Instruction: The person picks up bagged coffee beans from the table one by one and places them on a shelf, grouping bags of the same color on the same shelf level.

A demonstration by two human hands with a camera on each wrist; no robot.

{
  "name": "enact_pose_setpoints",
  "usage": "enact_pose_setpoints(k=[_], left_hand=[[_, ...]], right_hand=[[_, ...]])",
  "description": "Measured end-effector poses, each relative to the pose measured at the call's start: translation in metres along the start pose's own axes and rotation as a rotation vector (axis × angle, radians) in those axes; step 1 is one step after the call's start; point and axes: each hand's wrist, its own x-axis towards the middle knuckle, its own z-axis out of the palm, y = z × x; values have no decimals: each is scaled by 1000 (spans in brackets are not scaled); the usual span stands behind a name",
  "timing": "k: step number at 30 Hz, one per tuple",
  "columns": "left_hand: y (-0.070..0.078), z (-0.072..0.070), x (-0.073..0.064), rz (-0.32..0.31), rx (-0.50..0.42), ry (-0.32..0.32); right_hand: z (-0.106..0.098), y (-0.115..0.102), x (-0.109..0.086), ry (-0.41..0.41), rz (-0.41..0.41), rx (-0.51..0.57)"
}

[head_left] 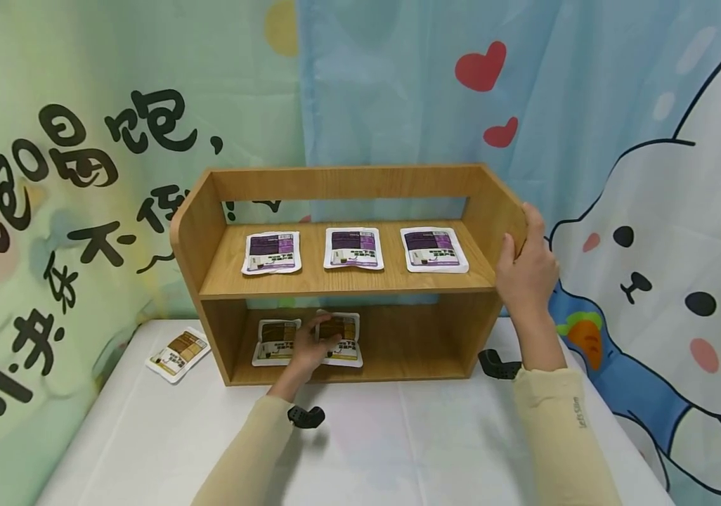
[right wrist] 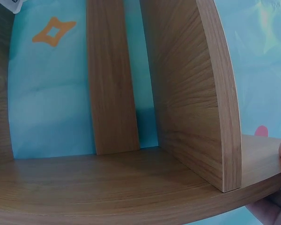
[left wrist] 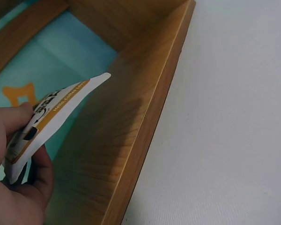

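The left hand (head_left: 311,346) pinches a brown pouch (head_left: 348,351) between thumb and curled fingers in the lower tier; the right hand (head_left: 530,273) grips the side of the wooden shelf (head_left: 360,284); left of the left hand are a second pouch (head_left: 275,344) and, farther out on the table (head_left: 360,450), a third pouch (head_left: 178,353); 3 purple pouches (head_left: 353,248) lie above it.

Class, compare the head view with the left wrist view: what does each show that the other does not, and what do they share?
Only the head view: three purple-labelled packets on the upper shelf, the right hand gripping the rack's right side, and a lone packet lying on the table.

Only the left wrist view: an orange star-like mark on the cloth behind the rack.

Both: the left hand pinching a brown-labelled packet, part or all of the wooden rack, and the white table.
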Motion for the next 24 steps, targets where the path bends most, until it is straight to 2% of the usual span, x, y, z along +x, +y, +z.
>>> enact_pose_setpoints(k=[7, 15, 24], left_hand=[[-5, 9, 11, 32, -34, -39], [-11, 20, 8, 42, -48, -49], [-9, 25, 15, 49, 1, -17]], right_hand=[[0, 2, 0, 4, -5, -6], [-1, 4, -3, 6, -16, -5], [-1, 2, 1, -1, -26, 17]])
